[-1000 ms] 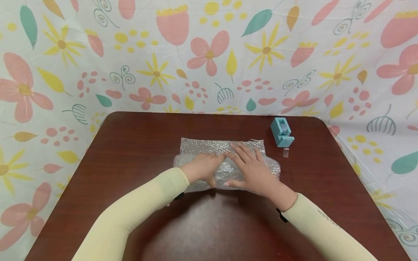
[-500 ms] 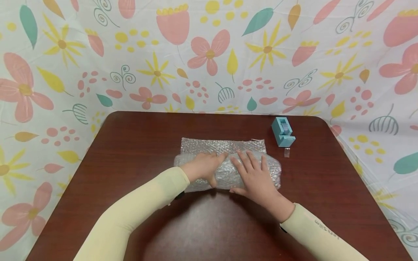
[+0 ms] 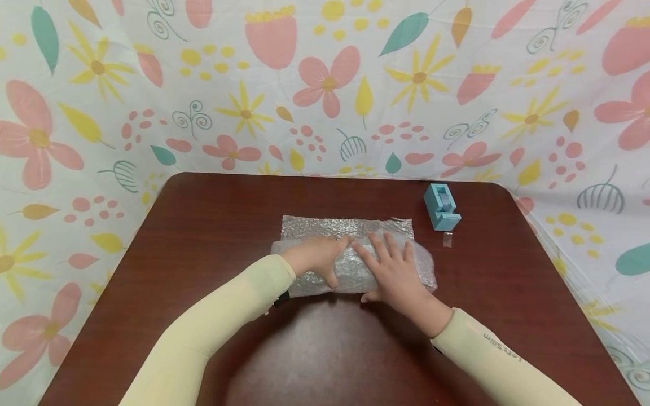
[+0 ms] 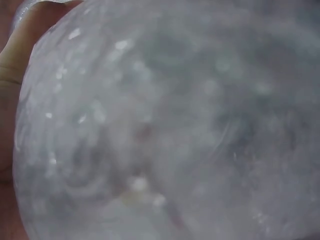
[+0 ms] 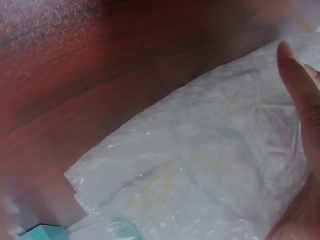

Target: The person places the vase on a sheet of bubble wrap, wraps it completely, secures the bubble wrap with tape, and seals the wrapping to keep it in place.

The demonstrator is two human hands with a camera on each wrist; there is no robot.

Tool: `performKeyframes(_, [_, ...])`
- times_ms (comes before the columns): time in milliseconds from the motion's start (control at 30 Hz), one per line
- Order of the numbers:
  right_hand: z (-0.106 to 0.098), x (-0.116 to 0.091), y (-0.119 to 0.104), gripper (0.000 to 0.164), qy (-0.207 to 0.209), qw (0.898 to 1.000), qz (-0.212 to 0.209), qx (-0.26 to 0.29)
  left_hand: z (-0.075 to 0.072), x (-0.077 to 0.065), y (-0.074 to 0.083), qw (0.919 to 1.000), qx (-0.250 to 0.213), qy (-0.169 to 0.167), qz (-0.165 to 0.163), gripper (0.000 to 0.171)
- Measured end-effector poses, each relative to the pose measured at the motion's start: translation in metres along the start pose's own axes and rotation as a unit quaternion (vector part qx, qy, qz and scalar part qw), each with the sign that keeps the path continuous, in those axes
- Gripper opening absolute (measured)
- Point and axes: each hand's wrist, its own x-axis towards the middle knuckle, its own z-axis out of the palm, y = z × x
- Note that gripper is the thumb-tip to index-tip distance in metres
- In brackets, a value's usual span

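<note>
A plump roll of clear bubble wrap [image 3: 355,270] lies crosswise on the dark brown table, its flat loose end [image 3: 320,226] stretching out on the far side. My left hand [image 3: 317,256] grips the roll's left half, thumb down the near side and fingers over the top. On the right half rests my right hand [image 3: 398,279], fingers spread over the top and thumb at the near edge. Wrapped layers [image 4: 165,120] fill the left wrist view. Through the film [image 5: 165,185] in the right wrist view, faint yellow spots and a teal curve show; what is inside is hidden.
A light blue tape dispenser [image 3: 442,207] stands at the back right of the table [image 3: 218,225]. From its front hangs a short strip of clear tape [image 3: 447,239]. Behind the table is a white cloth [image 3: 284,84] printed with flowers.
My right hand has drawn back toward the near side, its fingertips moving off the flat loose end onto the roll. The left hand stays almost where it was on the bubble wrap.
</note>
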Motion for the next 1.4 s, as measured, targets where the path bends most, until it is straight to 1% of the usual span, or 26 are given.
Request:
performKeyframes(100, [-0.001, 0.003, 0.001, 0.119, -0.001, 1.000, -0.006, 0.008, -0.002, -0.001, -0.001, 0.9999, -0.015, -0.009, -0.003, 0.117])
performKeyframes(167, [0.000, 0.004, 0.002, 0.117, 0.002, 1.000, -0.010, 0.023, -0.003, -0.001, -0.002, 0.9996, -0.023, -0.014, -0.001, 0.117])
performKeyframes(333, [0.005, 0.006, 0.003, 0.113, 0.008, 0.997, -0.017, 0.073, -0.005, 0.001, -0.004, 0.9994, -0.027, -0.023, 0.005, 0.116])
performKeyframes(433, [0.008, 0.008, 0.003, 0.111, 0.009, 0.996, -0.017, 0.092, -0.006, 0.002, -0.006, 0.9990, -0.029, -0.031, 0.010, 0.114])
performKeyframes(533, [0.009, 0.009, 0.004, 0.109, 0.013, 0.996, -0.010, 0.084, -0.009, 0.004, -0.007, 0.9979, -0.047, -0.042, 0.016, 0.113])
performKeyframes(667, [0.007, 0.011, 0.004, 0.109, 0.013, 0.998, 0.000, 0.054, -0.016, 0.006, -0.010, 0.9955, -0.070, -0.059, 0.025, 0.114])
performKeyframes(767, [0.005, 0.014, 0.005, 0.110, 0.013, 0.999, -0.011, 0.038, -0.019, 0.007, -0.013, 0.9937, -0.081, -0.071, 0.032, 0.116])
performKeyframes(833, [0.004, 0.017, 0.006, 0.110, 0.015, 0.999, -0.024, 0.030, -0.020, 0.008, -0.014, 0.9929, -0.089, -0.072, 0.034, 0.116])
performKeyframes(933, [0.003, 0.020, 0.008, 0.109, 0.016, 0.999, -0.040, 0.030, -0.022, 0.008, -0.016, 0.9922, -0.098, -0.070, 0.033, 0.115])
performKeyframes(1067, [-0.001, 0.023, 0.011, 0.108, 0.002, 0.998, -0.043, 0.043, -0.024, 0.010, -0.019, 0.9904, -0.113, -0.075, 0.029, 0.116])
performKeyframes(1133, [-0.003, 0.024, 0.012, 0.107, -0.009, 0.998, -0.042, 0.052, -0.024, 0.012, -0.021, 0.9886, -0.123, -0.081, 0.030, 0.116])
performKeyframes(1200, [-0.004, 0.025, 0.013, 0.106, -0.019, 0.997, -0.041, 0.062, -0.025, 0.014, -0.024, 0.9850, -0.144, -0.088, 0.034, 0.114])
performKeyframes(1333, [-0.006, 0.027, 0.015, 0.103, -0.036, 0.995, -0.035, 0.081, -0.026, 0.019, -0.027, 0.9741, -0.195, -0.101, 0.055, 0.104])
performKeyframes(1400, [-0.006, 0.027, 0.015, 0.102, -0.041, 0.995, -0.033, 0.087, -0.026, 0.020, -0.028, 0.9671, -0.220, -0.110, 0.066, 0.101])
